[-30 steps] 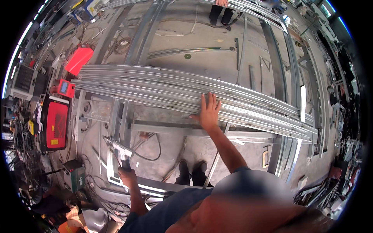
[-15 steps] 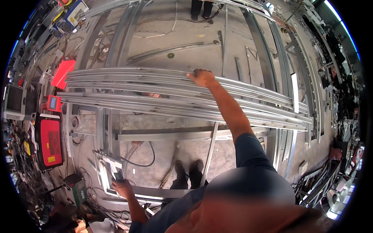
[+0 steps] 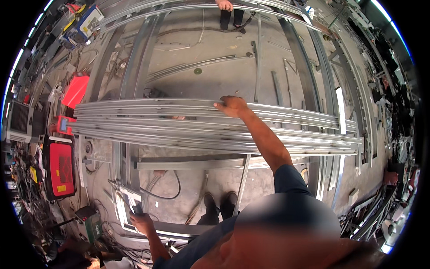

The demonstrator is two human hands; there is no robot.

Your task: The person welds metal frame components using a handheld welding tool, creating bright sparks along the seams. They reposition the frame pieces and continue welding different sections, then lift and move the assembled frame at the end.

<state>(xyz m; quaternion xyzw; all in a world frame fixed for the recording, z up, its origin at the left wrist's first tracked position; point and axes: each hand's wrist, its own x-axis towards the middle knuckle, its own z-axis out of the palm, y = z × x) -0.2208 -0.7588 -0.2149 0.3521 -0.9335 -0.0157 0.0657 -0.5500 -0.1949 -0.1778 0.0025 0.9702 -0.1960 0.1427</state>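
Several long silver metal bars [image 3: 188, 134] lie side by side across steel beams in front of me. Over the far edge of these bars curls my right hand [image 3: 234, 106], its fingers closed on the outermost one. My left hand [image 3: 142, 223] is low on the left, closed around a dark grey object [image 3: 138, 207] whose kind I cannot make out. That object is at the corner of a bright rectangular metal frame [image 3: 120, 208]. The palm side of both hands is hidden.
A red and black machine [image 3: 60, 168] stands left, with red units [image 3: 76, 89] behind it. Steel beams [image 3: 298, 58] run away from me. At the far side another person's hand [image 3: 225, 5] is on long rails. Cables [image 3: 178, 184] trail over the floor.
My right hand has drawn the far bars toward me, narrowing the gap to the nearer ones. My left hand stays by the frame. The other person's hand has come into view.
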